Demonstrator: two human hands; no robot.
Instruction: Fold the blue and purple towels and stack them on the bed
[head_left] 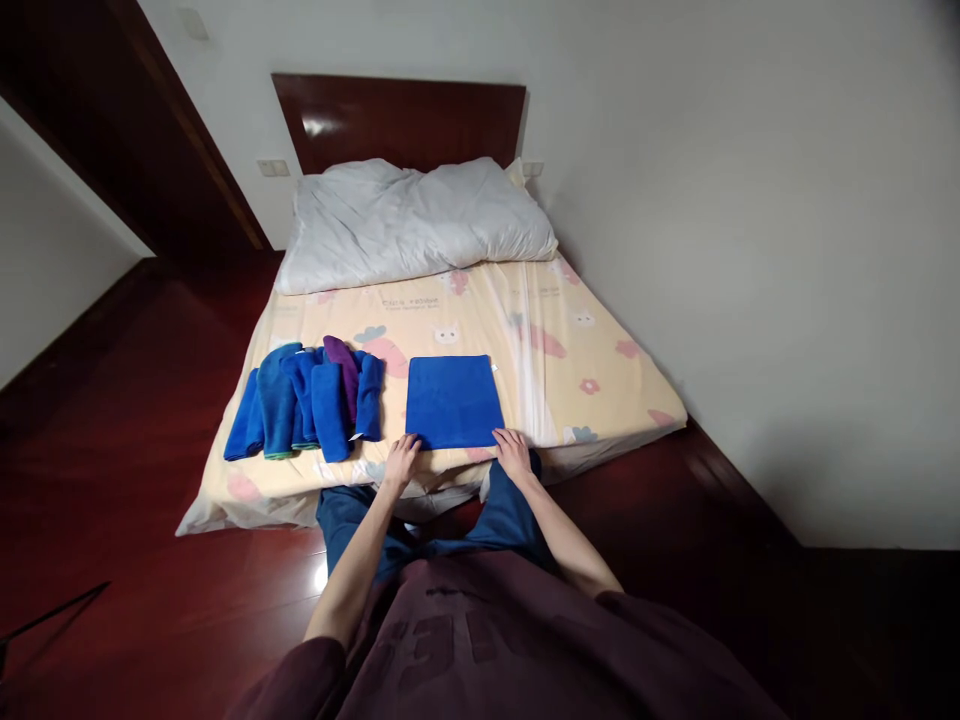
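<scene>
A blue towel lies spread flat as a square near the foot of the bed. My left hand rests at its near left corner, and my right hand at its near right corner. Both hands have their fingers bent onto the towel's near edge, pinching the corners. To the left of the flat towel lies a pile of several blue towels with one purple towel among them.
The bed has a pale yellow sheet with cartoon prints and a crumpled white duvet at the dark wooden headboard. A white wall runs along the bed's right side. Dark red wooden floor lies to the left.
</scene>
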